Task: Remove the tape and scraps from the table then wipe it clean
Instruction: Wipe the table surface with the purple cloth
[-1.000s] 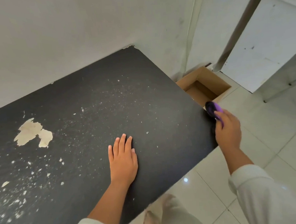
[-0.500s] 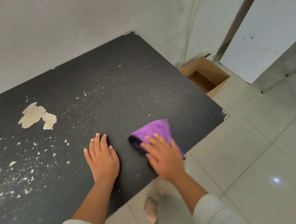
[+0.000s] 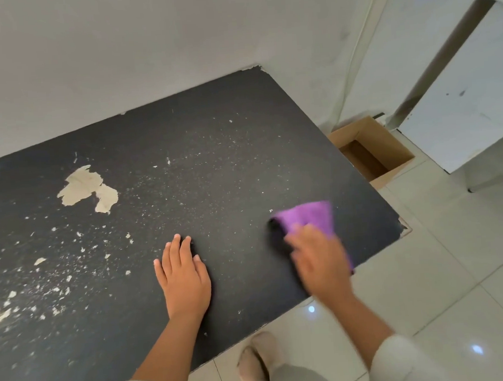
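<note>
Fingers of the left hand [image 3: 183, 278] lie straight and close together, flat on the dark worktop [image 3: 213, 169], holding nothing; the palm seems to serve as a brace. Left of that hand the surface is thick with pale scraps [image 3: 52, 279], fine crumbs and flakes scattered towards the near left edge, and further back sits a large torn patch [image 3: 86, 188] of tan tape or paper residue stuck flat to the top. Across the middle the specks thin out to a dusty sprinkle.

To the right, the right hand [image 3: 319, 259] is blurred by motion; its fingers look spread over a purple cloth [image 3: 310, 216], pressing it onto the worktop near the right front corner, though whether they curl into the fabric I cannot tell. The cloth is bright violet with a darker fold at its left edge, bunched into a rough wedge that pokes out beyond the fingertips.

By my judgement the cloth is light, soft and floppy, so it is best handled under a flat palm with the weight spread, not pinched at a corner where it would trail. The loose crumbs should slide easily ahead of it, but the stuck patch looks thin and brittle and would likely need a fingernail under its ragged edge.

Beyond the right edge an open cardboard box [image 3: 389, 149] stands on the tiled floor [image 3: 455, 266].
</note>
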